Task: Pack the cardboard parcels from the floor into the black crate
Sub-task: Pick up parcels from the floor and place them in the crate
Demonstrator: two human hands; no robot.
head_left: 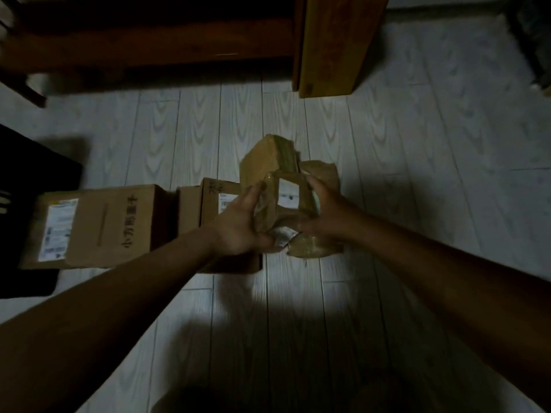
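Note:
A small taped cardboard parcel with a white label (283, 202) sits between both my hands at the middle of the view. My left hand (240, 222) grips its left side, thumb under its near corner. My right hand (323, 211) grips its right side, fingers curled over the top edge. Behind it lies another taped parcel (268, 158), and crumpled brown wrapping (316, 247) shows underneath. A large labelled carton (98, 225) and a medium carton (214, 198) stand on the floor to the left. The black crate (26, 204) is at the far left edge, mostly out of view.
Pale wood-grain floor (298, 308) spreads around the parcels. A dark wooden bench or table (149, 40) and a yellow wooden panel (337, 43) stand at the back. A dark shape (533, 40) fills the top right corner.

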